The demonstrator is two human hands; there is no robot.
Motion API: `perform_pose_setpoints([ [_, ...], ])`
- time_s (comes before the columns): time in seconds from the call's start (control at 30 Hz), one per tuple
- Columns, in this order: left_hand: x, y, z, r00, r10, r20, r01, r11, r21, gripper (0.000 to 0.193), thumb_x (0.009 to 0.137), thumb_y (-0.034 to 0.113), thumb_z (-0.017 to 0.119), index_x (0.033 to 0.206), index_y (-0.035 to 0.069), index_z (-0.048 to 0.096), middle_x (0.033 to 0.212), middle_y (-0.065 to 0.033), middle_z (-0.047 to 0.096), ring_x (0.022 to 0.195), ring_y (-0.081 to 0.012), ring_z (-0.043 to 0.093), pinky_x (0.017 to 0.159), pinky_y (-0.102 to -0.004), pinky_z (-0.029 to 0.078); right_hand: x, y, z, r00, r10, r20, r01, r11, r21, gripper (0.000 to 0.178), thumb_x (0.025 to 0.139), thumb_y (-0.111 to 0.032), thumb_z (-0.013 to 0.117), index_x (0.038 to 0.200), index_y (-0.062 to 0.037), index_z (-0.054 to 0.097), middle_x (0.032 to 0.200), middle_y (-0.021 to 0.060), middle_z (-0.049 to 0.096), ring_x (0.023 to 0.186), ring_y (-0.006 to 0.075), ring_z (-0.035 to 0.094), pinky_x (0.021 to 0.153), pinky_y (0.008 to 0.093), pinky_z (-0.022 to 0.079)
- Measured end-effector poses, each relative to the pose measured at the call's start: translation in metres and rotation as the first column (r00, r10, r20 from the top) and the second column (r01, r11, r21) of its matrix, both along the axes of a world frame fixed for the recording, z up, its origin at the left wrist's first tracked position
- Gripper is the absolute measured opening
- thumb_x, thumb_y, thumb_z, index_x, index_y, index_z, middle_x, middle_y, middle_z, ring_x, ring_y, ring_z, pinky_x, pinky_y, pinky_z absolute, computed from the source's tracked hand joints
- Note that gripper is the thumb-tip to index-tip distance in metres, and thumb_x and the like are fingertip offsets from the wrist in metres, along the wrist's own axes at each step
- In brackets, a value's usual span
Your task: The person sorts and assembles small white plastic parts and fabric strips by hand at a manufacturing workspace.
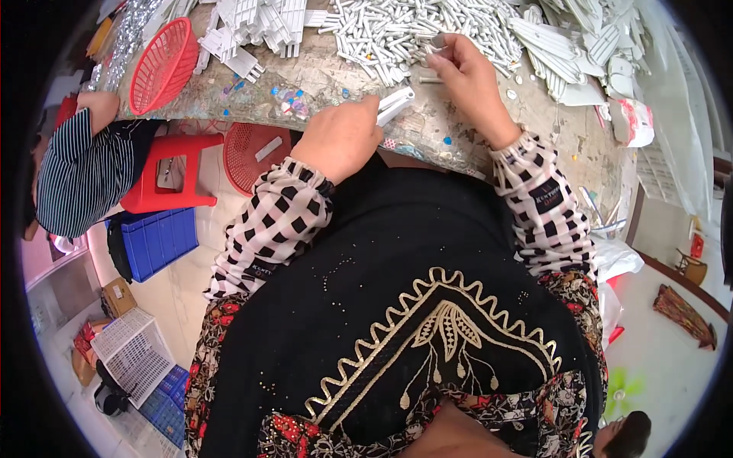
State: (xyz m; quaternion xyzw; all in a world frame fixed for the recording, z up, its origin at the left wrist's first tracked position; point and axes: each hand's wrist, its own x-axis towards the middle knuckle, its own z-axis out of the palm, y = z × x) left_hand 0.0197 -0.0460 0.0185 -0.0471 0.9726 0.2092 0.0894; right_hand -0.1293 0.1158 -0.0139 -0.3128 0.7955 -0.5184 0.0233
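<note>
My left hand [341, 140] is closed around a slim white plastic piece [395, 99] with a rounded end, which sticks out past the fingers at the table's near edge. To its right, my right hand [471, 82] reaches over the front of a heap of small white plastic pins [427, 29]. Its thumb and forefinger are drawn together in a pinch; whatever lies between them is too small to make out. One white pin [431, 79] shows just beside the right hand, and I cannot tell whether the hand touches it.
Flat white plastic parts [256, 27] are stacked at the back left, others [553, 57] at the back right. A red basket [162, 66] stands on the worn table [458, 114]. Left of me are another person's striped sleeve [88, 179], a red stool [172, 172] and a blue crate [162, 240].
</note>
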Motion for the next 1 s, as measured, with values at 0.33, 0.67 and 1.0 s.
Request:
perform_pose_setpoints([
  [0.33,-0.005,0.002,0.003,1.000,-0.027,0.013,0.028,0.999,-0.022,0.024,0.085,0.020,0.056,0.096,-0.001,0.051,0.084,-0.0244,0.063,0.082,-0.0430,0.062,0.075,-0.0522,0.047,0.029,0.007,-0.002,0.698,0.206,0.686,0.095,0.923,-0.373,0.025,0.094,-0.011,0.061,0.117,-0.0020,0.057,0.085,0.0009,0.064,0.071,0.0068,0.058,0.065,0.0194,0.048],
  [0.67,-0.002,0.006,0.003,1.000,-0.022,0.010,0.023,0.999,-0.026,0.024,0.085,0.020,0.057,0.096,-0.001,0.052,0.083,-0.0240,0.064,0.082,-0.0422,0.063,0.074,-0.0513,0.048,0.031,0.027,0.007,0.957,0.169,0.237,-0.187,0.981,0.055,0.015,0.087,-0.008,0.065,0.098,0.0010,0.065,0.081,0.0081,0.062,0.068,0.0154,0.059,0.064,0.0274,0.048],
  [1.0,-0.002,0.003,0.005,0.998,0.004,-0.056,-0.006,1.000,-0.028,0.023,0.083,0.019,0.060,0.099,0.001,0.057,0.080,-0.0233,0.065,0.077,-0.0420,0.064,0.070,-0.0513,0.050,0.044,-0.008,0.055,0.663,0.558,-0.500,-0.111,0.733,0.671,0.011,0.072,-0.001,0.059,0.083,-0.0004,0.062,0.087,0.0138,0.058,0.087,0.0300,0.059,0.067,0.0379,0.049],
])
